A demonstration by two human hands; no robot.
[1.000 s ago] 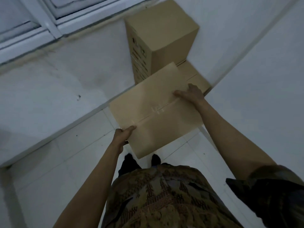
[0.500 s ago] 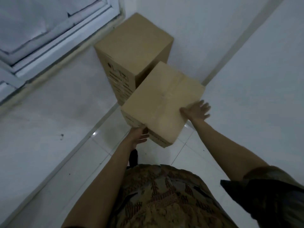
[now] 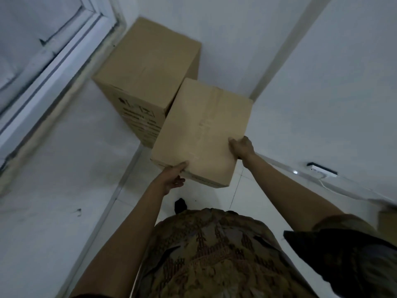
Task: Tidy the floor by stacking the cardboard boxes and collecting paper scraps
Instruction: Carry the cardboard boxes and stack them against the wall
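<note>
A tall brown cardboard box (image 3: 148, 65) with black print on its side stands in the corner of the room. In front of it and to its right is a smaller taped cardboard box (image 3: 204, 130), its top face tilted toward me. My left hand (image 3: 171, 179) grips its near left corner, thumb on top and fingers underneath. My right hand (image 3: 241, 147) clasps its near right edge. What lies under the smaller box is hidden. No paper scraps are in view.
A white window frame (image 3: 64, 54) runs along the left wall. White walls close in on the left, behind and on the right. A small black and white device (image 3: 322, 168) with a thin cable sits low on the right. White floor tiles (image 3: 247, 201) show below the box.
The smaller box has been turned and brought in beside the tall box. My right hand, spread open at its edge half a second ago, now clasps that edge.
</note>
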